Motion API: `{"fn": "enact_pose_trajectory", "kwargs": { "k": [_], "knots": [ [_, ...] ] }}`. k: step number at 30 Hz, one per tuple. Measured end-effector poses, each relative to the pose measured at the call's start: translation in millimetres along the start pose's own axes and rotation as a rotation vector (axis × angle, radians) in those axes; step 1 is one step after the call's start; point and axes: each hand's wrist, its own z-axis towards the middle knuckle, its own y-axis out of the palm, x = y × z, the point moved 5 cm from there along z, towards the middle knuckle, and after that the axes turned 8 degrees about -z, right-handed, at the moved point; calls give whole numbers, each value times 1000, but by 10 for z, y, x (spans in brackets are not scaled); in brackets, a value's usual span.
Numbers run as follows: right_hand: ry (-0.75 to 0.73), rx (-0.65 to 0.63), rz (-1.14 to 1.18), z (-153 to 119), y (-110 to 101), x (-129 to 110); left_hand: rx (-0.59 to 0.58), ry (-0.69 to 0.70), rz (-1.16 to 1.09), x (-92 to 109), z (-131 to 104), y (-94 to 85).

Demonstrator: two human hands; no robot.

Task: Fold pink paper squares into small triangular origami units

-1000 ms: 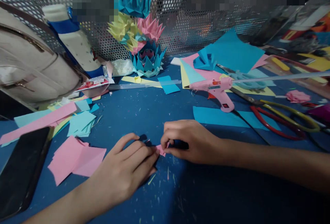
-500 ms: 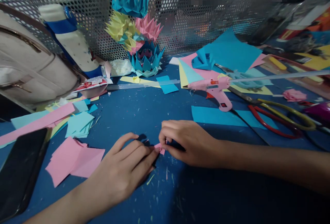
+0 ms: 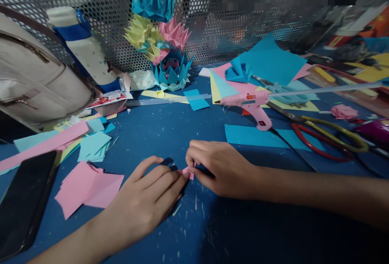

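Between my hands, low over the blue tabletop, is a small folded piece of pink paper [image 3: 189, 172], mostly covered by fingers. My left hand [image 3: 150, 195] holds its left side with the fingertips pressed together, the index finger raised apart. From the right, my right hand [image 3: 220, 166] pinches the paper with curled fingers and thumb. To the left of my left hand lie several pink paper squares [image 3: 85, 185], with a stack of light-blue squares [image 3: 94, 145] behind them. A pink hot glue gun [image 3: 251, 104] rests beyond my right hand.
A blue paper strip [image 3: 258, 136] and red-and-yellow-handled scissors [image 3: 322, 156] lie at right. Folded paper flowers [image 3: 172, 69] stand at the back by a perforated metal panel [image 3: 103, 20]. A phone [image 3: 26, 203], bottle [image 3: 88, 53] and bag [image 3: 39, 69] occupy the left side.
My fingers shift very slightly on the pink paper, whose visible edge looks a little different. The view has moved slightly; the other things lie as before.
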Motion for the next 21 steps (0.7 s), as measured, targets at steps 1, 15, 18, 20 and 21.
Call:
{"fn": "enact_pose_trajectory", "kwargs": {
  "k": [1,15,18,20,21],
  "knots": [
    [2,0,-2,0,1,1,-14,-2,6,0,3,5],
    [-5,19,-8,-7,10,-9,-5,-19,-4,-4,11,20],
    [-4,18,-15,-7,6,-16,-12,-27,-3,-7,6,24],
    [-1,15,-21,-6,3,-19,-13,-28,-1,-7,5,25],
    [-2,15,-25,-5,2,-21,-13,-28,0,-7,6,26]
  ]
}}
